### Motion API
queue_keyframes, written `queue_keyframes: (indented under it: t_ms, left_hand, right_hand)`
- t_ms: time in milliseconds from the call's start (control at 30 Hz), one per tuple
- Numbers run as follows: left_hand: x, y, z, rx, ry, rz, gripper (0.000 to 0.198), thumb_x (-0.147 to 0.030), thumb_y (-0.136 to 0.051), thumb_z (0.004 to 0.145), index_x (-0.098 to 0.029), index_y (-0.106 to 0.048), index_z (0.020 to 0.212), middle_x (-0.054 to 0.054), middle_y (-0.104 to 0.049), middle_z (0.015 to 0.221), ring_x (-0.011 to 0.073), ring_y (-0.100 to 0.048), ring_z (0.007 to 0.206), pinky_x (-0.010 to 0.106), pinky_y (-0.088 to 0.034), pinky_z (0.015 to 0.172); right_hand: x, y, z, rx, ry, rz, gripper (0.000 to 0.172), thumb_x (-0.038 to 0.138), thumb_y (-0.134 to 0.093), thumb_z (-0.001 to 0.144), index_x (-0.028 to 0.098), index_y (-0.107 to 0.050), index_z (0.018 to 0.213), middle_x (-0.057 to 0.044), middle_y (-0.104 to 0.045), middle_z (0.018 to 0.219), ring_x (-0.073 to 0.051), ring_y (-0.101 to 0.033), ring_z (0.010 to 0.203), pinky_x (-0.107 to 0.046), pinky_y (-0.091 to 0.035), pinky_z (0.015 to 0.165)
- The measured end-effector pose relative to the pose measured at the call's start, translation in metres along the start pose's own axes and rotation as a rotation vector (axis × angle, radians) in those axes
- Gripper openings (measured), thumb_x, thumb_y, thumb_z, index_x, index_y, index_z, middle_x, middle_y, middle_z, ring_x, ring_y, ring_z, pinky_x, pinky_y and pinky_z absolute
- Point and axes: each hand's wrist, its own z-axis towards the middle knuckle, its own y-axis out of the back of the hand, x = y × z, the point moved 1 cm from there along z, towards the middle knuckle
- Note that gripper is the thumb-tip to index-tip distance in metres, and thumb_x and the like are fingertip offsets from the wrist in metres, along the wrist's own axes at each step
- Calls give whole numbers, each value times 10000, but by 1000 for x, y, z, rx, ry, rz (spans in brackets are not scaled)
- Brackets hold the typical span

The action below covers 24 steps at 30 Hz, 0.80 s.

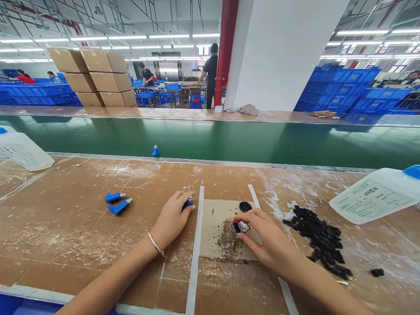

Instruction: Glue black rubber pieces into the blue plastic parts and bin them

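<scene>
My left hand [172,214] is closed around a small blue plastic part [187,203], mostly covered by the fingers, left of a white tape strip [196,245]. My right hand [264,232] pinches a small clear cup [233,228] with something dark in it, over a stained cardboard sheet [210,236]. A white scrap [243,226] shows by those fingers; how it is held I cannot tell. Behind the right fingers lies a round black ribbed cap [245,206]. Two more blue parts with pale tips [120,207] lie to the left of my left hand.
A heap of black pieces [318,240] lies right of my right hand. White jugs with blue caps stand or lean at the right [374,194] and left [26,151]. Beyond the table runs a green conveyor belt [203,138] carrying one blue part [155,151]. People stand farther back.
</scene>
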Motion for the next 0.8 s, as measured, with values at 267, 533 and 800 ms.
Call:
queue_keyframes:
  t_ms: [267, 533, 800]
  left_hand:
    - [-27, -5, -14, 330, 353, -1128, 333, -237, -708, 738, -174, -498, 989, 58, -641, 907, 157, -612, 794, 324, -537, 710]
    - [-48, -12, -32, 441, 421, -1432, 331, -221, -763, 689, -170, -543, 930, 4, -585, 834, 125, -610, 707, 328, -560, 703]
    - [-50, -13, -37, 451, 435, -1498, 448, -221, -777, 681, -204, -531, 1055, 37, -585, 996, 161, -634, 803, 374, -558, 755]
  right_hand:
    - [11, 2, -2, -142, -383, 795, 283, 349, -666, 821, 252, -555, 1062, -49, -642, 1048, -217, -554, 979, -383, -432, 859]
    - [35, -4, 5, -199, -441, 1393, 336, 269, -748, 777, 266, -613, 1085, -11, -655, 1051, -122, -561, 1013, -204, -436, 885]
    - [44, -11, 12, -221, -198, 1077, 260, 244, -695, 835, 297, -591, 1067, -12, -655, 1028, -144, -578, 998, -235, -474, 870]
